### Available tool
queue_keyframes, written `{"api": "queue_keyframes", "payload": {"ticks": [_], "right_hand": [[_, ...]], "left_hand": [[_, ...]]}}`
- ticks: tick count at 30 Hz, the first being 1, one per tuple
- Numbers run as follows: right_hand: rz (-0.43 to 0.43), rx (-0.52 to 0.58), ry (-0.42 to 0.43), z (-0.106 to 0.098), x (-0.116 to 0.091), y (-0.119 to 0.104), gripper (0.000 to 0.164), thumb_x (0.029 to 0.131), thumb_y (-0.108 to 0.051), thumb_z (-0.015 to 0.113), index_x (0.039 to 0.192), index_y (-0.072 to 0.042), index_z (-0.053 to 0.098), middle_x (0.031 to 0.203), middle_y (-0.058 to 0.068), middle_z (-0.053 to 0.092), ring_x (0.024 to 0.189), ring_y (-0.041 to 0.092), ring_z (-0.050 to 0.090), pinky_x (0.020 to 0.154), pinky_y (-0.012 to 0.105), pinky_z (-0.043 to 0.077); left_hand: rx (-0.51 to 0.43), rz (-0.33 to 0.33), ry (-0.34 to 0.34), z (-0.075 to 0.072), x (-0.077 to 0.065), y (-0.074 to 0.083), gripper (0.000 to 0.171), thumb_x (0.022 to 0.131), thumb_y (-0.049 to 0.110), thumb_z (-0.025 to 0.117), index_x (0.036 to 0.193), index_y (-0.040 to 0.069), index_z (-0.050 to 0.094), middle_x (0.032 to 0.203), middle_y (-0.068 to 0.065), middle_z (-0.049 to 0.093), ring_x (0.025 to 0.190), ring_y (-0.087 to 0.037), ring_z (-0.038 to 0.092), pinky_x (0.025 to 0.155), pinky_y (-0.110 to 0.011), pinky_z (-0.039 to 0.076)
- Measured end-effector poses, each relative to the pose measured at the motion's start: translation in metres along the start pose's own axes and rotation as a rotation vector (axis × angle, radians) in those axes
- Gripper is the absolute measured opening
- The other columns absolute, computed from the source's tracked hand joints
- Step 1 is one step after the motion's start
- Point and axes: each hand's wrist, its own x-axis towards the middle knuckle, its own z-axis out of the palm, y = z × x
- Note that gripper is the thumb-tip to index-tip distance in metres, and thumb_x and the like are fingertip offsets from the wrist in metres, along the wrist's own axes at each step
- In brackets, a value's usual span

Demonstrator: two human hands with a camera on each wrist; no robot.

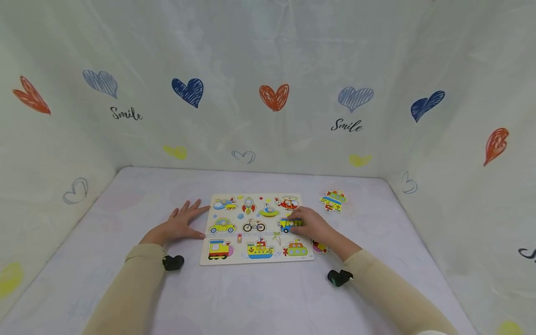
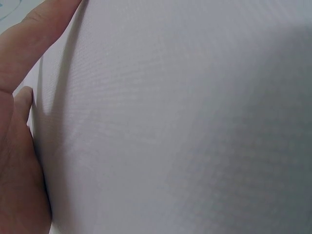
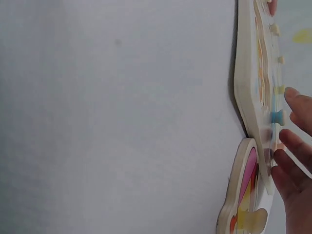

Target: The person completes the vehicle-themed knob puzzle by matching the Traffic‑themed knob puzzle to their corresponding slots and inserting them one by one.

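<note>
on the pale board (image 1: 240, 261) sits a blue-and-yellow bus (image 1: 284, 226), partly covered by your right hand (image 1: 313, 225), fingers parted; your left hand (image 1: 177, 225) lies spread.

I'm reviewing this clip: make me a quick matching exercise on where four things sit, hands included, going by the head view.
Things
1. train
2. left hand
3. helicopter
4. right hand

Places
A. at the left edge of the board
B. at the bus
C. in the board's near left corner
D. in the board's far right corner

Pairs: 1-C, 2-A, 3-D, 4-B
</note>
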Motion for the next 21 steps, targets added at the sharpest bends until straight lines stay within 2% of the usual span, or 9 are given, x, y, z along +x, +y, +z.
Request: {"api": "queue_keyframes", "payload": {"ticks": [3, 7, 21], "right_hand": [[0.049, 0.075, 0.024, -0.001, -0.008, 0.000, 0.035, 0.086, -0.022, 0.076, 0.119, -0.011, 0.069, 0.115, -0.001, 0.061, 0.110, 0.020, 0.056, 0.099, 0.041, 0.045], [0.090, 0.156, 0.060, -0.004, -0.019, 0.000, 0.032, 0.086, -0.022, 0.077, 0.116, -0.013, 0.070, 0.113, -0.004, 0.061, 0.109, 0.020, 0.057, 0.097, 0.042, 0.047], [0.133, 0.153, 0.084, -0.017, -0.052, 0.010, 0.028, 0.084, -0.021, 0.078, 0.110, -0.012, 0.073, 0.106, -0.003, 0.064, 0.103, 0.020, 0.058, 0.092, 0.043, 0.050]], "left_hand": [[0.005, 0.001, 0.001, 0.001, 0.001, -0.001, 0.097, 0.074, 0.038, 0.084, 0.151, 0.009, 0.033, 0.159, -0.026, 0.006, 0.143, -0.048, -0.009, 0.111, -0.063, -0.010], [0.020, -0.001, 0.002, 0.003, 0.002, -0.004, 0.097, 0.074, 0.039, 0.083, 0.151, 0.009, 0.033, 0.159, -0.025, 0.006, 0.143, -0.048, -0.009, 0.111, -0.063, -0.009], [0.008, 0.006, -0.009, 0.001, 0.001, -0.002, 0.097, 0.075, 0.040, 0.083, 0.152, 0.009, 0.033, 0.159, -0.026, 0.006, 0.143, -0.048, -0.010, 0.111, -0.064, -0.009]]}}
